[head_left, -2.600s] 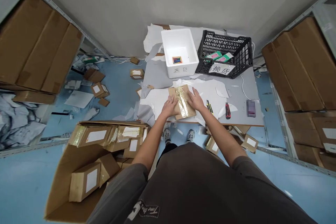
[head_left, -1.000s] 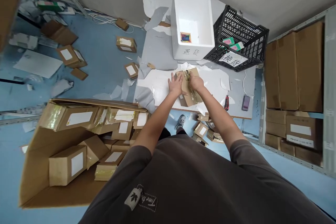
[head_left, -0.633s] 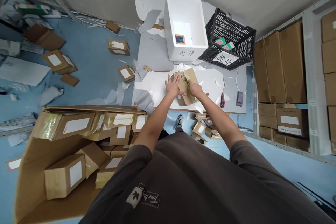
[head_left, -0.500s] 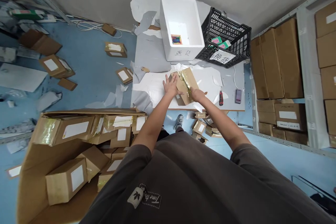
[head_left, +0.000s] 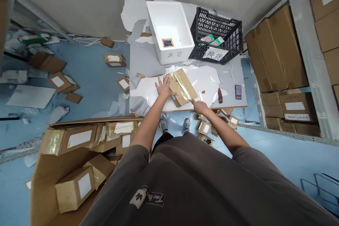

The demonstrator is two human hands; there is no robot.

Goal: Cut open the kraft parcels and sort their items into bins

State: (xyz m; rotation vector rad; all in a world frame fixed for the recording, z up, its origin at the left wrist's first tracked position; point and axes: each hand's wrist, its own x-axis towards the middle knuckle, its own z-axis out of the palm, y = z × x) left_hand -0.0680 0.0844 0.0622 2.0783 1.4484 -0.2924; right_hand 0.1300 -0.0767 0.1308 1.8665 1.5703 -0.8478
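A brown cardboard box [head_left: 185, 84] lies askew on the worktable near its front edge, with shiny clear tape [head_left: 181, 84] along its top seam. My left hand [head_left: 164, 88] rests on the box's left side, fingers spread. At the tape's near end, by the box's lower right corner, my right hand [head_left: 200, 107] is closed; whatever it may hold is too small to make out. A red and black tool [head_left: 220, 96] lies to the right of the box, with torn white paper around it.
Behind the box stand a white foam bin [head_left: 171, 55] and a black plastic crate [head_left: 234, 51]. A phone [head_left: 238, 92] lies at the table's right. A large carton [head_left: 42, 180] full of boxes is at my left. Shelving [head_left: 304, 42] with cartons stands on the right.
My right hand has slid along the taped seam toward me, to the box's near corner. My left hand stays on the box. The whole view has shifted slightly.
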